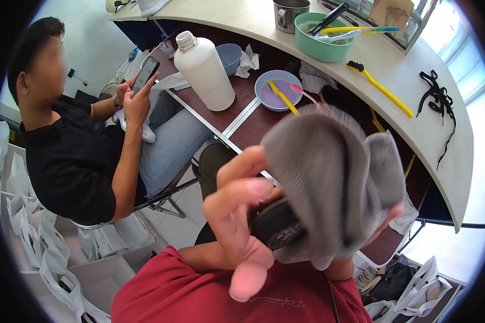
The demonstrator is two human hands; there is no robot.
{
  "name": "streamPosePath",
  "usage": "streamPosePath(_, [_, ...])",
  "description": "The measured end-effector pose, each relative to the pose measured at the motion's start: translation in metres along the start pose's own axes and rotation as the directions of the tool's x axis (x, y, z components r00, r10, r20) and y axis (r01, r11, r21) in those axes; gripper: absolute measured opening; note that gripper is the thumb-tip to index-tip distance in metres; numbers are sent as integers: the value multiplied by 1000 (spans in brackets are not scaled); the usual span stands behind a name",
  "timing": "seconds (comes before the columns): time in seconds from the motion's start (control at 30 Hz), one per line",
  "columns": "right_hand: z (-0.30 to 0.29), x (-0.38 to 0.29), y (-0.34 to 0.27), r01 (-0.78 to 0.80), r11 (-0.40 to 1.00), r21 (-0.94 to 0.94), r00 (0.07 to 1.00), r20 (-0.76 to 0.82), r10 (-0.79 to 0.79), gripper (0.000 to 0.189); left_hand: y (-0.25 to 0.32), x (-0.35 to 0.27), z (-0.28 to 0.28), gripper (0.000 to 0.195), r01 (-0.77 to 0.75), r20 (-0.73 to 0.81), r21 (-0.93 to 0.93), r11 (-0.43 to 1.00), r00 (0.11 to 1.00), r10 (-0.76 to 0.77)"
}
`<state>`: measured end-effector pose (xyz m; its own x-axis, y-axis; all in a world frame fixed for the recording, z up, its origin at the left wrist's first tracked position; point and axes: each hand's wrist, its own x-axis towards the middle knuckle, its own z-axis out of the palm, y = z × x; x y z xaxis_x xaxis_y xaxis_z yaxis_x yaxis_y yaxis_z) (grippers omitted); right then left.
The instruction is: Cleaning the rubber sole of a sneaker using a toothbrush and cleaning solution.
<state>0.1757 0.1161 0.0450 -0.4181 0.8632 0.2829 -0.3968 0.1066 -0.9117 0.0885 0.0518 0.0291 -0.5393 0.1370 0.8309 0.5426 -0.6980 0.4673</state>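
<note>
A grey cloth (319, 177), blurred in places, hangs over my right hand (394, 212), of which just a fingertip shows at the cloth's right side. Beneath the cloth, a dark object (277, 224), perhaps a shoe, is partly visible; what holds it is hidden. My left hand (242, 214) is left of the cloth, its fingers bent and spread, the thumb towards the camera. Whether it touches the dark object I cannot tell. Beyond the cloth, a light blue bowl (260, 91) of purplish liquid holds a yellow-handled brush (283, 98) and a pink toothbrush (303, 93).
A white plastic bottle (206, 72) stands on the dark red table (242, 139). The curved counter (436, 125) bears a green bowl (323, 44), a yellow brush (388, 92) and black laces (436, 95). At left a seated co-worker (72, 149) holds a phone (145, 74).
</note>
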Motion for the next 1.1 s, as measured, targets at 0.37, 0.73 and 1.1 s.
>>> streamPosePath(0.37, [1, 18, 25, 370, 927, 55, 895, 245, -372, 48, -6, -1, -11, 105, 81, -117, 83, 993, 991, -71])
streamPosePath(0.73, [-74, -3, 84, 252, 893, -373, 948, -90, -305, 61, 1, 3, -25, 105, 237, 156, -51, 970, 961, -226])
streamPosePath(1.1, [-28, -10, 18, 679, 730, -78, 574, 676, -462, 20, 23, -1, 2, 102, 458, -111, -405, 791, 834, -540])
